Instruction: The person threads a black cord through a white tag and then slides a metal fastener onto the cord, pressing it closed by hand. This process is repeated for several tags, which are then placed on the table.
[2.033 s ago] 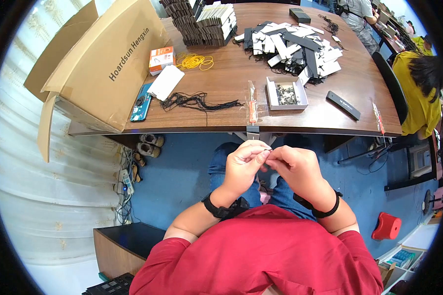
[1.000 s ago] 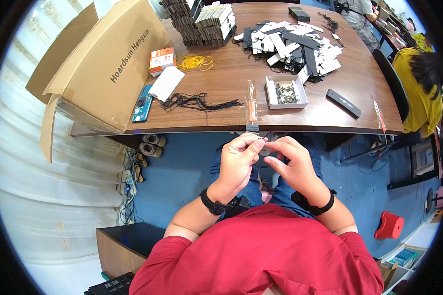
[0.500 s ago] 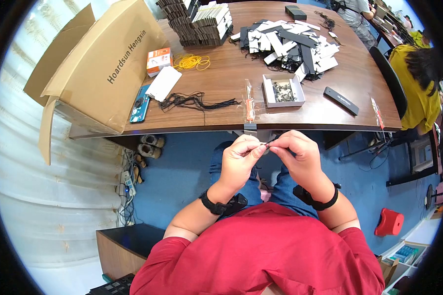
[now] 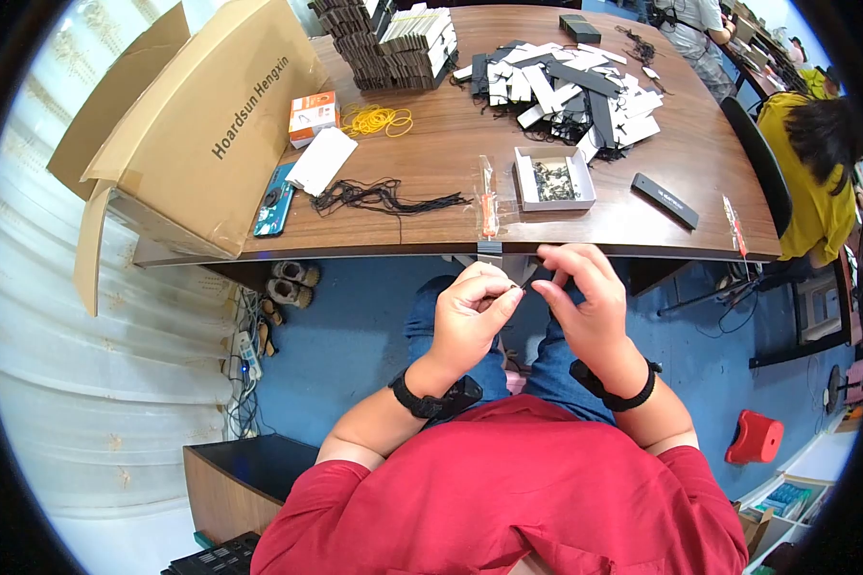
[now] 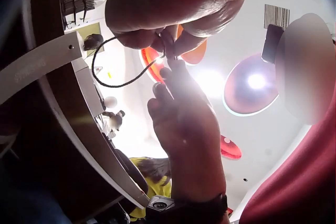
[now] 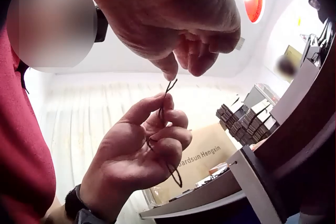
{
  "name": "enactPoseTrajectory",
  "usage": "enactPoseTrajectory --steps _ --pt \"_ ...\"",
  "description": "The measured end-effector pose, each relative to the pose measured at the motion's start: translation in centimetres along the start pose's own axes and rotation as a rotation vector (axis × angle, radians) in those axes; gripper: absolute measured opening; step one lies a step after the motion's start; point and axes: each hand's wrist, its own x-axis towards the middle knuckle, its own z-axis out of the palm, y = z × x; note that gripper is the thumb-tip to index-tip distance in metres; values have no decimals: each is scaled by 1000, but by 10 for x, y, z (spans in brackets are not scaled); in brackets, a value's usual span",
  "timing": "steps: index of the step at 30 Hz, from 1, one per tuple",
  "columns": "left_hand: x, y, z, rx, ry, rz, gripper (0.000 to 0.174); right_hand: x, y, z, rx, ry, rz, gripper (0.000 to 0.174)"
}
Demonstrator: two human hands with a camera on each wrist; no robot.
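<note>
Pinching a black cord [image 5: 119, 86], the left hand [image 4: 462, 321] is facing the released right hand [image 4: 593, 305]; beyond, a metal strip [image 4: 490, 253] is jutting from the counter [image 4: 422, 144] near a white box [image 4: 558, 204].

Cord [image 5: 119, 86]: black. Tabletop [image 4: 431, 144]: brown, wood-grained. Carton [image 4: 201, 144]: tan, dark lettering. Small box [image 4: 313, 113]: orange and white. Coiled bands [image 4: 379, 120]: yellow. Heaped pieces [image 4: 556, 91]: black and white — mixed. Floor [image 4: 345, 331]: blue. Shirt [image 4: 489, 479]: plain red. Stool [image 4: 755, 437]: red. Curtain [image 4: 105, 355]: off-white — small tan motifs. Trousers [image 4: 554, 374]: blue.
</note>
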Motion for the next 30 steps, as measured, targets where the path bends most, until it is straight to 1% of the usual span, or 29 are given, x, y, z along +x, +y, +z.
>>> enactPoseTrajectory --steps 2,3,6,7,10,13,16,19,25,28,30 --pt "0 0 -1 21 1 21 3 2 -1 -5 -12 -1 -8 42" --pt "0 0 -2 36 0 41 5 2 3 -7 -66 -44 -91 47" --pt "1 -1 -3 77 -3 73 6 8 6 -15 -231 -121 -309 46" --pt "1 0 -3 89 -3 80 6 8 8 -15 -252 -111 -311 44" --pt "1 2 -3 141 -9 108 7 8 3 -15 -172 -124 -173 39" --pt "-1 8 -1 232 13 118 6 9 1 -13 -155 -130 -157 32" --pt "-2 7 -2 321 14 204 6 10 2 -14 -149 -154 -165 23" --pt "-3 4 -2 320 16 241 6 10 5 -14 -170 -136 -233 18" --pt "-2 7 0 272 21 207 6 12 1 -14 -191 -122 -269 16" --pt "-2 7 -2 286 11 177 5 12 0 -16 -187 -162 -246 19" --pt "-3 4 -3 246 29 148 4 11 2 -13 -129 -115 -216 20"
